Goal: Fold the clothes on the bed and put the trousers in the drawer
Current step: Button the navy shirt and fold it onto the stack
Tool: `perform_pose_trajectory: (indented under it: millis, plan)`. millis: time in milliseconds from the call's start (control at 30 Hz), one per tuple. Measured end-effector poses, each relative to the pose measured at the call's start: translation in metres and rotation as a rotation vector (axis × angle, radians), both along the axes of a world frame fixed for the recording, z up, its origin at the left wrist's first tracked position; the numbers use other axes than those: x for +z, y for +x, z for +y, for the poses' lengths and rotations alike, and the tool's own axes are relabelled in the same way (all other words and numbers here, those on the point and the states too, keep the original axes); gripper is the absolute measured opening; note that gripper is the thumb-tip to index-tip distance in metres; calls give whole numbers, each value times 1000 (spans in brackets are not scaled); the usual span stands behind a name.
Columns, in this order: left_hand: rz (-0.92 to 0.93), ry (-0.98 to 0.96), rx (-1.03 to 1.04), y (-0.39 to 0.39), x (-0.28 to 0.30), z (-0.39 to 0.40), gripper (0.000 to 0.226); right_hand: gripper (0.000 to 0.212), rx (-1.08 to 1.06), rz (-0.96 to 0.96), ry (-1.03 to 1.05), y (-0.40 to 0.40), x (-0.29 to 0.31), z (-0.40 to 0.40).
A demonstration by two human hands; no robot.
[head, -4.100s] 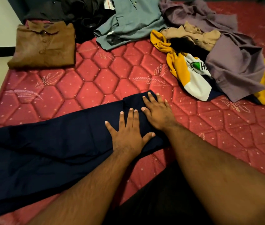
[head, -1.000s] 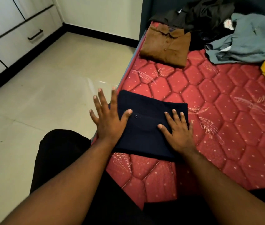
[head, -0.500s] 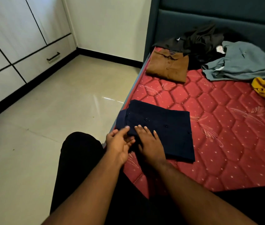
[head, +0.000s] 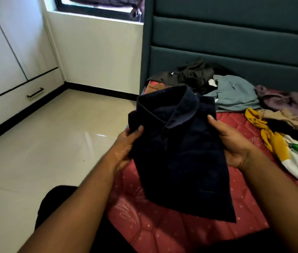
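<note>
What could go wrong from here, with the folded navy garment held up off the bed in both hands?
1. The folded navy garment is pinched only at its upper edges by the left hand and right hand; its lower end hangs free and may unfold.
2. It has a collar, so it looks like a shirt, not trousers; putting it in the drawer would likely be wrong.

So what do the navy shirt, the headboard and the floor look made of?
Navy shirt: matte woven cloth, likely cotton; it folds and droops softly between left hand and right hand. Headboard: teal padded upholstery, with stitched horizontal panels; fabric or leatherette, cannot tell. Floor: glossy cream tile, with window glare.
</note>
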State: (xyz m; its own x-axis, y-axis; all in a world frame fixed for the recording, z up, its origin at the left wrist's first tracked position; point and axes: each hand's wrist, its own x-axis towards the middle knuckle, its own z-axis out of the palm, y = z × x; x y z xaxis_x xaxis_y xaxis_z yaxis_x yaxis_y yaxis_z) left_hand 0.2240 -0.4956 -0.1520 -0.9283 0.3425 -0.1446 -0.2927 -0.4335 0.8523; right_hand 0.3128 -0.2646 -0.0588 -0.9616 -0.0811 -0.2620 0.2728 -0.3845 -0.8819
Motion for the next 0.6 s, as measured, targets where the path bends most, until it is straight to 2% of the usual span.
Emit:
perform_pose_trajectory:
  millis: [67, 133, 200, 267, 300, 367, 467, 600]
  plan:
    - [61, -53, 25, -6, 20, 7, 47, 47, -12, -56, -45, -8, -7, 17]
    - [57, -134, 31, -15, 22, 17, 31, 49, -88, -140, -51, -19, -33, 31]
    - [-51, -258, -16, -17, -2, 27, 36, 50, -223, -260, 62, -23, -79, 44]
    - [-249, -413, -128, -6, -45, 30, 46, 47, -235, -437, 271, -9, -131, 49]
    - [-303, -453, -146, 2, -63, 29, 47, 38, -222, -500, 359, 0, -150, 49]
    - [-313, -457, -92, 10, -91, 26, 41, 23, -253, -507, 426, 11, -173, 50]
    - [-296, -438, -65, 4, -100, 25, 34, 18, -267, -477, 419, 7, -176, 51]
    - [-335, -376, -51, 0, -106, 31, 29, 10, -280, -435, 278, -2, -173, 45]
